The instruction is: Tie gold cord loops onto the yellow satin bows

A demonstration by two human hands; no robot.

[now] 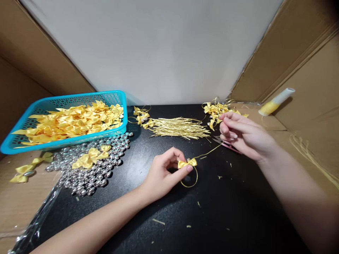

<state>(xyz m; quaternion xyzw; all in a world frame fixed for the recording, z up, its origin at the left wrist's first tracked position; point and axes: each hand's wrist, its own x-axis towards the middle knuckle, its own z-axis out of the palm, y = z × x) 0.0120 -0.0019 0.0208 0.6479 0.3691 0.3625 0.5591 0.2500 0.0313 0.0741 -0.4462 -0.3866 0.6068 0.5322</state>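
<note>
My left hand (pixel 164 173) pinches a small yellow ribbon bow (pixel 187 163) between thumb and forefinger, low over the black table (pixel 169 218). A gold cord (pixel 194 176) loops under the bow and runs up to the right toward my right hand (pixel 242 135). That hand's fingers are closed on the far end of the cord. Small scissors (pixel 226 144) with pink handles lie under my right hand. A bundle of cut gold cords (pixel 180 127) lies beyond, in the middle of the table.
A blue basket (pixel 18 148) full of yellow bows stands at the left. Several silver bells (pixel 90 169) with loose bows are spread in front of it. A heap of finished bows (pixel 215 110) sits at the back right. Cardboard walls enclose both sides; a tube (pixel 277 101) rests at right.
</note>
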